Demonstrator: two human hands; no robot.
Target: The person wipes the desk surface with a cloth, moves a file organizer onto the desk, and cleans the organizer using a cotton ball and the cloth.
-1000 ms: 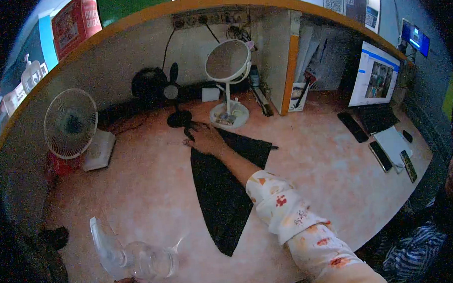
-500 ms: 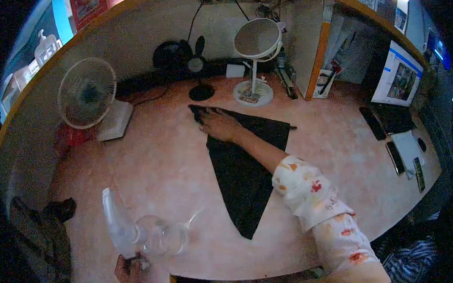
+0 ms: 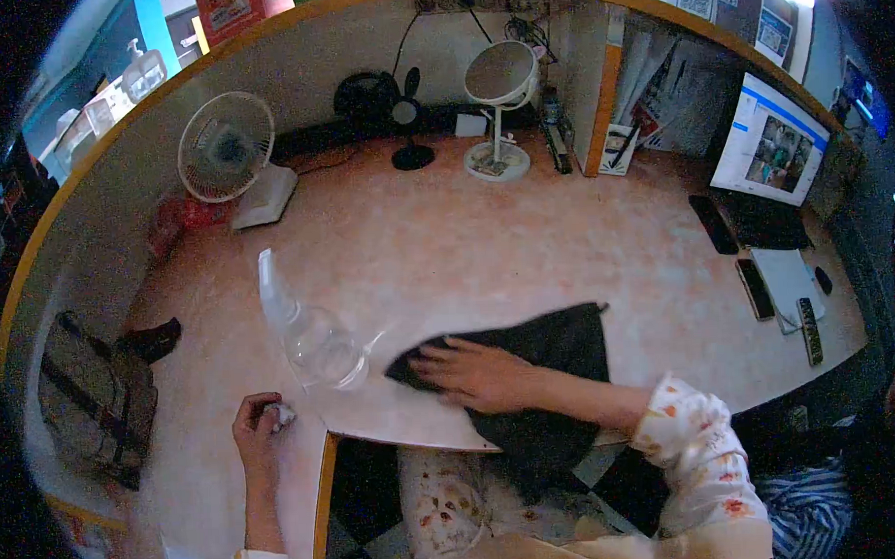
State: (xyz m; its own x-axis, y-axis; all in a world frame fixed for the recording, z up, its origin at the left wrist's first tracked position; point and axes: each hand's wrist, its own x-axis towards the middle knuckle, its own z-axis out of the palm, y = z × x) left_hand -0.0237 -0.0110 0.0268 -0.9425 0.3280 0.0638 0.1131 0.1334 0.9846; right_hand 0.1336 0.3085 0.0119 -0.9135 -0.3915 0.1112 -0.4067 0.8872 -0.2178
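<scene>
A black cloth [image 3: 558, 350] lies bunched across the desk's front edge, part of it hanging below. My right hand [image 3: 485, 375] presses flat on its left part, fingers stretched out. Near the desk's front left, my left hand [image 3: 259, 414] is curled round a small whitish crumpled item [image 3: 283, 415]. Just above and right of it, a clear plastic bottle or cup-like container [image 3: 322, 348] with a white upper part lies on the desk; no hand touches it.
A white fan [image 3: 226, 149], a small black fan [image 3: 408, 118] and a round mirror [image 3: 501, 76] stand at the back. A grey bag [image 3: 102, 400] is at left. At right are a laptop [image 3: 770, 150], phone [image 3: 754, 288], papers [image 3: 788, 282] and remote [image 3: 810, 331].
My right hand and the black cloth have moved from the desk's middle toward its front edge. The cloth is now more bunched. The whole view has shifted.
</scene>
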